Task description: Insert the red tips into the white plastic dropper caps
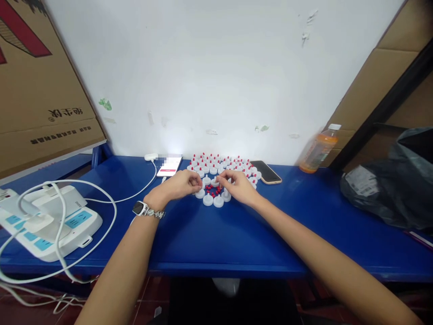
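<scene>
On the blue table, white round nozzle caps (208,200) without red tips stand in a ring around a small heap of loose red tips (214,190). My left hand (184,184) is at the ring's left side, thumb and fingers pinched together beside a white cap (200,193). Across from it, my right hand (238,185) reaches over the ring's right side. Its thumb and forefinger are pinched close to another white cap (214,182). Whatever lies between the fingertips of either hand is too small to make out. Behind the hands stand several white caps with red tips (213,168).
A lit phone (170,165) lies at the back left, a dark phone (266,172) at the back right. White cables loop over a power strip (50,225) on the left. An orange drink bottle (320,150) and a dark plastic bag (389,187) are on the right.
</scene>
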`<state>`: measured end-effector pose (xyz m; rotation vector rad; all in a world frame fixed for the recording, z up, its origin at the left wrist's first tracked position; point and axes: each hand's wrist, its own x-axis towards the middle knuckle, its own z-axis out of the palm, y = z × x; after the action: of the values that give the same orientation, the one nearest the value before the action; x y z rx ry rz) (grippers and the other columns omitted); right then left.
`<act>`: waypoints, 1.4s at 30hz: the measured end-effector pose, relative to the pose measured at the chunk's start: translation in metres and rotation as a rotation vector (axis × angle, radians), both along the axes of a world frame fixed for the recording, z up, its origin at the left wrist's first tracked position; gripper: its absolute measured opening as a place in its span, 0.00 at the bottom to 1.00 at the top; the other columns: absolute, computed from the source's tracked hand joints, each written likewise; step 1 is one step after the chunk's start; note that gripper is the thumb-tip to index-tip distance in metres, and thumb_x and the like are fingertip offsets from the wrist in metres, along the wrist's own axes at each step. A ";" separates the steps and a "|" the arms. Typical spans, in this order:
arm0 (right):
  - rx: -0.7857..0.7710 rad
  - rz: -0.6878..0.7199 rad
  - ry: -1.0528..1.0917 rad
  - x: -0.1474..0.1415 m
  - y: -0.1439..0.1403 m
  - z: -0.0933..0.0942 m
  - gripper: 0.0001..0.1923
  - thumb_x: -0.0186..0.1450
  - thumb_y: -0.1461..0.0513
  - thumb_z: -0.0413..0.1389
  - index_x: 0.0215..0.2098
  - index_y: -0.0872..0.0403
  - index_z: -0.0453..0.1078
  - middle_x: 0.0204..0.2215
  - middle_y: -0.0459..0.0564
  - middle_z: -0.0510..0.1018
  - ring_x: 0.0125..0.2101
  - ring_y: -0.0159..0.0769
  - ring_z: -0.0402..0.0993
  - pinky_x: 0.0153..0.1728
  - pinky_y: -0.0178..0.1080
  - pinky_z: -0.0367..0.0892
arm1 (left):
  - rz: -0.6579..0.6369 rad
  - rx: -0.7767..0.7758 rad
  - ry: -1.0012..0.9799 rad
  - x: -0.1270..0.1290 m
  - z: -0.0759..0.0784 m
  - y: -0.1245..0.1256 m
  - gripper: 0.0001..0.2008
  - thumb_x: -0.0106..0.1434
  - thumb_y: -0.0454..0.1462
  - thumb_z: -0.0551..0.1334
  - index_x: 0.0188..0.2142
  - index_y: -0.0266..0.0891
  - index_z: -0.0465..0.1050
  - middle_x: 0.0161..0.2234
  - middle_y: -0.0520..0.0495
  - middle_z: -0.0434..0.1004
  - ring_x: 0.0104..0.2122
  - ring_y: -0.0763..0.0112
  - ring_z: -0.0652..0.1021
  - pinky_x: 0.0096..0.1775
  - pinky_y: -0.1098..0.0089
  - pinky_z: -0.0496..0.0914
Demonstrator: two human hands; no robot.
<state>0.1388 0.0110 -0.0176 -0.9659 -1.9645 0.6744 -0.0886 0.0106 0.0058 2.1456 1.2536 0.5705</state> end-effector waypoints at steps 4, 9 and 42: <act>0.028 -0.016 -0.012 0.005 0.004 -0.001 0.13 0.67 0.56 0.53 0.30 0.55 0.73 0.25 0.46 0.77 0.26 0.32 0.70 0.30 0.35 0.62 | -0.006 -0.007 -0.023 0.001 -0.001 0.000 0.09 0.54 0.38 0.62 0.34 0.38 0.76 0.26 0.48 0.79 0.26 0.69 0.77 0.29 0.72 0.69; 0.105 -0.148 -0.126 0.008 0.022 0.004 0.11 0.66 0.57 0.52 0.35 0.54 0.73 0.27 0.47 0.78 0.29 0.34 0.72 0.33 0.37 0.63 | 0.065 0.019 -0.027 -0.005 -0.001 0.003 0.13 0.53 0.34 0.58 0.39 0.38 0.74 0.27 0.48 0.80 0.27 0.67 0.78 0.29 0.71 0.69; -0.023 -0.173 0.205 -0.015 0.004 0.011 0.26 0.70 0.44 0.42 0.21 0.51 0.54 0.18 0.43 0.59 0.22 0.32 0.57 0.25 0.38 0.53 | -0.026 0.458 -0.346 0.055 -0.008 -0.013 0.14 0.70 0.45 0.57 0.50 0.40 0.65 0.29 0.53 0.67 0.28 0.72 0.70 0.34 0.71 0.66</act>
<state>0.1240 0.0147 -0.0062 -1.0245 -1.6771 0.6707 -0.0334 -0.0029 -0.0026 2.2803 0.9683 1.2569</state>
